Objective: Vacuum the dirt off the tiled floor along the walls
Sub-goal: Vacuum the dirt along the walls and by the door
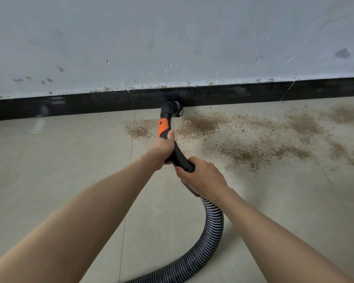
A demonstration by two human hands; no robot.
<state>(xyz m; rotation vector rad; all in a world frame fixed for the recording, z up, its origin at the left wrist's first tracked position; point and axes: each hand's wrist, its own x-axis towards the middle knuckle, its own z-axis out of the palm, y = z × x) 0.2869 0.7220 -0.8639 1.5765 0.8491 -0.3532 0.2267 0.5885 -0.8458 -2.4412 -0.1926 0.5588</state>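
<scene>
The left hand point(164, 148) grips the vacuum handle point(179, 155) just behind its orange part, thumb along the top, prob. to steer. The right hand point(200, 176) wraps the handle's rear end where the ribbed hose point(211, 231) begins, so the hose weight does not pull the tool. The nozzle point(172, 109) sits at the black skirting point(70, 107); whether it touches the tiled floor point(49, 170) I cannot tell. Most dirt point(251, 137) lies to the right of the nozzle, near the wall point(172, 37), not yet removed.
</scene>
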